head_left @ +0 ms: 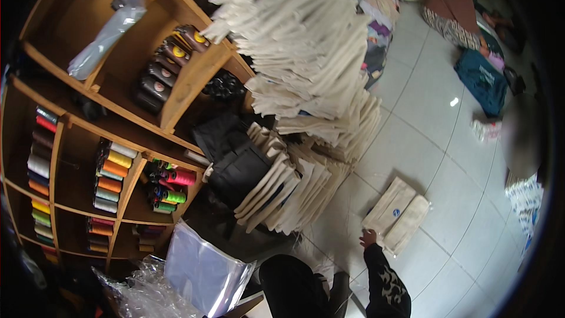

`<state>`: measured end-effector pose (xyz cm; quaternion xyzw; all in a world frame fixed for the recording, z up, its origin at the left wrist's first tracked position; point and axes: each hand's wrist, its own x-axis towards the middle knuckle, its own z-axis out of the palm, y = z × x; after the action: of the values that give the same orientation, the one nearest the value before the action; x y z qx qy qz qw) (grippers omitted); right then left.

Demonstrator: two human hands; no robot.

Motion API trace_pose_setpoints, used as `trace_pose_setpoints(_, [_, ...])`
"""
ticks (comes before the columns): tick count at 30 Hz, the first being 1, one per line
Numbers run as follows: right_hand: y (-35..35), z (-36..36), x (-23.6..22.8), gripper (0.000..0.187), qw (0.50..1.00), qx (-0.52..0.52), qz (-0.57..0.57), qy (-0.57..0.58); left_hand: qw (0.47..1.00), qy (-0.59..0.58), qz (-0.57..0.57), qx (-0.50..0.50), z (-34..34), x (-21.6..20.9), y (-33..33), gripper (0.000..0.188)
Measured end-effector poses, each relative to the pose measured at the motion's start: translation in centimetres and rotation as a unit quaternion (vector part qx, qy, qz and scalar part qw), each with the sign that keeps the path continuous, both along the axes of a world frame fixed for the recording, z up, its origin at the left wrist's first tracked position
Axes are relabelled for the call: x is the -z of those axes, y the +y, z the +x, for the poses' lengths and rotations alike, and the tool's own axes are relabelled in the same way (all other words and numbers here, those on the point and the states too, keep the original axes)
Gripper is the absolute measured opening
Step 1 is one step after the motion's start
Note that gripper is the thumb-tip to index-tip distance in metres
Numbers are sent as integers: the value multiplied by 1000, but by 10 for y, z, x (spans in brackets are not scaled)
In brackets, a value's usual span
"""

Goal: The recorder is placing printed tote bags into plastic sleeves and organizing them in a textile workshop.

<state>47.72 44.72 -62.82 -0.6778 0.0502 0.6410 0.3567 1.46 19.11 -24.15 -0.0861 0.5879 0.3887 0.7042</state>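
My right hand point(368, 237) reaches out at the lower right from a black sleeve with a pale pattern. Its fingers look slightly apart, small in the picture, at the near left edge of a folded beige cloth bag point(388, 214) with a round blue mark. Whether they touch the cloth is hard to make out. The bag lies on the tiled floor, and a second folded beige piece point(407, 224) overlaps its right side. My left hand is out of sight.
Tall stacks of beige cloth bags point(306, 41) rise beside wooden shelves point(88, 97) holding thread spools point(109, 184). Clear plastic sheets point(203, 271) lie at lower left. Black bags point(238, 162) lean against the stacks. Another person point(450, 6) sits far right near a teal bag point(482, 82).
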Motion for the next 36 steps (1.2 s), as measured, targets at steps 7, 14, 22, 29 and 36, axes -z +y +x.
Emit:
trace_pose_setpoints(7, [222,-67,-397,15,718,-26,634,-288,993,-10,113,-34,6,27,15,59])
trace_pose_setpoints(14, [408,-60,-644,41,698,138,675,-195,978,-42,201,-20,4,32,55,59])
trace_pose_setpoints(22, [490,-68,-672,43,867,120,413,-250,958,-8,282,-41,-22,15,74,59])
trace_pose_setpoints(29, [514,-49,-647,34,786,100,440,-424,944,8,328,-35,-40,10,95,59])
trace_pose_setpoints(36, [487,-70,-656,21,751,206,611,-143,937,33,343,-56,-48,3,80,60])
